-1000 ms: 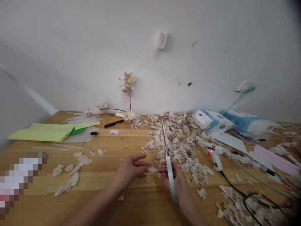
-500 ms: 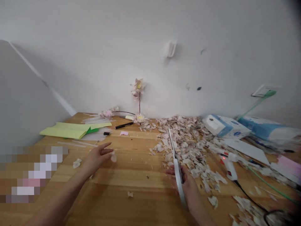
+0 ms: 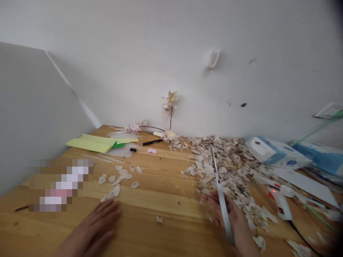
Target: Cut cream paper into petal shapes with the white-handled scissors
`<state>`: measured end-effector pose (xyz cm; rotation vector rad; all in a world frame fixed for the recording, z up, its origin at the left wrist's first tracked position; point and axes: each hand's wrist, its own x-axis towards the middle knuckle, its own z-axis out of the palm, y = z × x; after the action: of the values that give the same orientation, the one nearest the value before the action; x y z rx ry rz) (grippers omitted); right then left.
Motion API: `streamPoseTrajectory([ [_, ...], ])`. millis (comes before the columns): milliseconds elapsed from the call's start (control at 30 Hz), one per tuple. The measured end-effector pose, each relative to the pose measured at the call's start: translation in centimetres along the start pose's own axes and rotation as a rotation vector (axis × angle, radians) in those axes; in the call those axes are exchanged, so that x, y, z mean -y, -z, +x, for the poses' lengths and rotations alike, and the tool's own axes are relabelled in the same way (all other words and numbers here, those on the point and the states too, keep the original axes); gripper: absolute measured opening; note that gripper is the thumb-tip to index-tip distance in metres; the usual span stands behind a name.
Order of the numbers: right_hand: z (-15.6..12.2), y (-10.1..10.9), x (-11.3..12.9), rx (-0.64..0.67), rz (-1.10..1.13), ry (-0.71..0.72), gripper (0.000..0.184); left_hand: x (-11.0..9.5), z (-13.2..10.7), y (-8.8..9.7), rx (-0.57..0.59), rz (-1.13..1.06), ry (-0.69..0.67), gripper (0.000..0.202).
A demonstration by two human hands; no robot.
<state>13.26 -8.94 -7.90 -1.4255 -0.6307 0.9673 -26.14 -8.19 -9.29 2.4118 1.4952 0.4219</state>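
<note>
My right hand [image 3: 225, 210] is wrapped round a pair of scissors [image 3: 221, 203] with pale handles. Their blades point away from me, over a large heap of dry, whitish-brown petals [image 3: 217, 153]. On the left, my left hand [image 3: 99, 221] is low over the wooden table, fingers stretched out and smeared by motion. Just beyond its fingertips lie several loose pale petals [image 3: 123, 175]. A tiny petal scrap [image 3: 159, 219] rests between the two hands.
A flower stem [image 3: 170, 117] leans on the wall. A black marker [image 3: 152, 142], yellow-green paper [image 3: 92, 143] and translucent sticks [image 3: 104, 157] are at back left. To the right are a hot glue gun [image 3: 280, 203] with cord and a tissue box [image 3: 278, 151]. A pixelated patch covers something at left.
My left hand has drawn back toward me, away from the petal at its fingertips; several petals now show there. My right hand still holds the scissors. The view has turned left.
</note>
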Motion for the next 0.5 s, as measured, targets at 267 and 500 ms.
streamPoseTrajectory([
  [267,-0.3,2.0,1.1,0.038,-0.090,0.102,0.039,-0.7,6.7,-0.3,-0.078,0.026,-0.088,0.045],
  [500,-0.9,4.9,2.3,-0.115,-0.184,0.129,0.044,-5.6,8.0,-0.9,-0.058,0.057,-0.051,0.038],
])
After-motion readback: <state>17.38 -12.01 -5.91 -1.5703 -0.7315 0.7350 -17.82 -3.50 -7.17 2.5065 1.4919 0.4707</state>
